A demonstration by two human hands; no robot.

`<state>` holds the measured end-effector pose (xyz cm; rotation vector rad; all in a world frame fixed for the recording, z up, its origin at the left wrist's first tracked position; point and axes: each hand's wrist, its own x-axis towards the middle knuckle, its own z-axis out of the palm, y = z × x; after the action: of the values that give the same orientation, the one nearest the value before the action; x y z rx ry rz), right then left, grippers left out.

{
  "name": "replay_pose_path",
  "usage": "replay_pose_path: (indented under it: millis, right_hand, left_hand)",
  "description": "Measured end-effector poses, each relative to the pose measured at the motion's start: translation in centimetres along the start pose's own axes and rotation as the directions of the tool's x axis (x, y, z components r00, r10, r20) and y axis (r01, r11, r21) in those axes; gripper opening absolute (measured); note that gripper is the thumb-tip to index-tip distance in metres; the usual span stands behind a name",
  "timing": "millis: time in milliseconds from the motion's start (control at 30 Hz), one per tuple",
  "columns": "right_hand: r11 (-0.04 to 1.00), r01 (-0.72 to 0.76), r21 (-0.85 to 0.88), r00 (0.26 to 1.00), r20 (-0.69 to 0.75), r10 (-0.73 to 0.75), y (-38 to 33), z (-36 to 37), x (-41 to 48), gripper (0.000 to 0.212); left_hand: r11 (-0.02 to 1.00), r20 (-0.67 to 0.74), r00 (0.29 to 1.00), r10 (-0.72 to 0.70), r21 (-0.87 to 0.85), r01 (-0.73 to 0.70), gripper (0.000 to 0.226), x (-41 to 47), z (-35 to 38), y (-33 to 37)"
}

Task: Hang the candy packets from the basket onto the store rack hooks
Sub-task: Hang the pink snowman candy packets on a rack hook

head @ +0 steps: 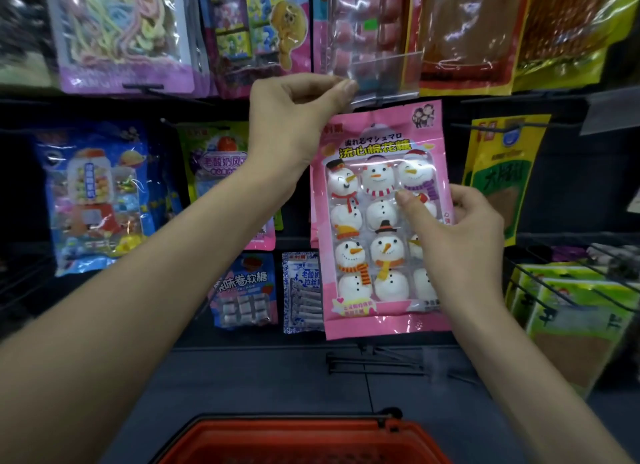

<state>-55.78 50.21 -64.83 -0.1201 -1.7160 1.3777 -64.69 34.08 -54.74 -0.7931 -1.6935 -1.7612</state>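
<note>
Pink snowman candy packet point(367, 221) at store rack point(571, 193), right hand point(460, 235) gripping its edge, left hand point(291, 117) pinching clear tag point(381, 72) above, red basket point(294, 429) below

Packets point(93, 193) crowd left and right, bare hooks point(374, 365) below

1. The pink snowman packet point(360, 311) carries the yellow heading "流心棉花糖" near its top, and a smaller dark line above it ends in "マシュマロ". The small print in its bottom banner is too blurred to read.
2. The blue packet point(244, 290) low on the rack shows white "味卷软糖"; any character before it is hidden.
3. The blue-and-white packet point(301, 290) beside it reads "老酸奶" over "拉丝", and its right part is covered.
4. The green-and-purple packet point(218, 158) reads "老酸奶风", and the rest is hidden.
5. The yellow-green packet point(502, 176) has large dark characters, of which only "大" is legible.
</note>
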Motion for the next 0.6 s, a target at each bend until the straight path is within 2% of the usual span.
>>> replay_pose_path:
  millis: [300,500,600]
  right_hand:
    - [0.999,-0.052,-0.013,0.999,0.003,0.052,-0.27,0.19,-0.14,0.030]
    - [0.995,-0.089,-0.037,0.996,-0.002,0.089,-0.20,0.48,-0.29,0.033]
    - [0.995,-0.092,-0.036,0.996,-0.008,0.092,-0.04,0.71,-0.31,0.032]
  left_hand:
    - [1.000,0.008,1.000,0.030,-0.007,-0.030,0.006,-0.43,-0.09,0.19]
    - [1.000,0.010,1.000,0.025,-0.006,-0.025,0.013,-0.43,-0.16,0.21]
    - [0.999,0.007,0.999,0.036,0.024,-0.037,0.009,-0.44,-0.19,0.20]
